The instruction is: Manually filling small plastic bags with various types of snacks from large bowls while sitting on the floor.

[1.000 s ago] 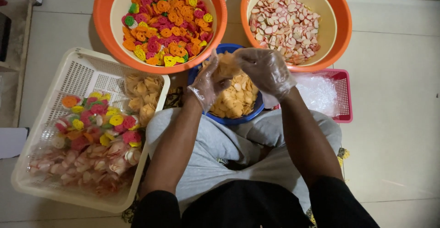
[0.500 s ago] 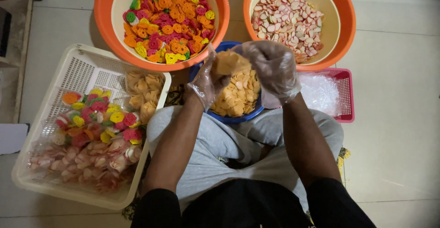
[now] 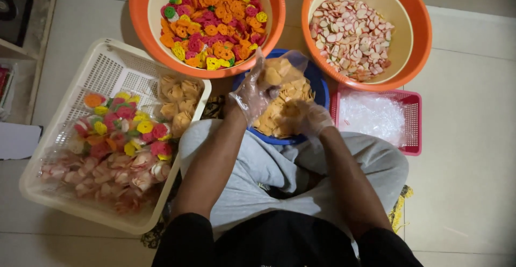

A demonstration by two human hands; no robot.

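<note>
Two gloved hands over blue bowl (image 3: 321,87) of yellow chips (image 3: 279,117). Left hand (image 3: 251,96), fingers pinched on thin clear bag (image 3: 282,68), part-filled. Right hand (image 3: 312,117) down among chips, fingers curled; grip unclear. Chips likely light, brittle; bag limp, slippery: hold near its mouth.

A small clear plastic bag (image 3: 279,71), partly filled with pale yellow round crackers, is held up in the grip of the gloved left hand (image 3: 251,96) just above the far left part of the blue bowl (image 3: 321,87). Its mouth faces right and looks open. The blue bowl sits on the floor in the middle, between and nearer than the two orange basins, and holds a heap of the same yellow crackers (image 3: 279,117). The gloved right hand (image 3: 310,117) rests down in that heap on the bowl's near right side.
</note>
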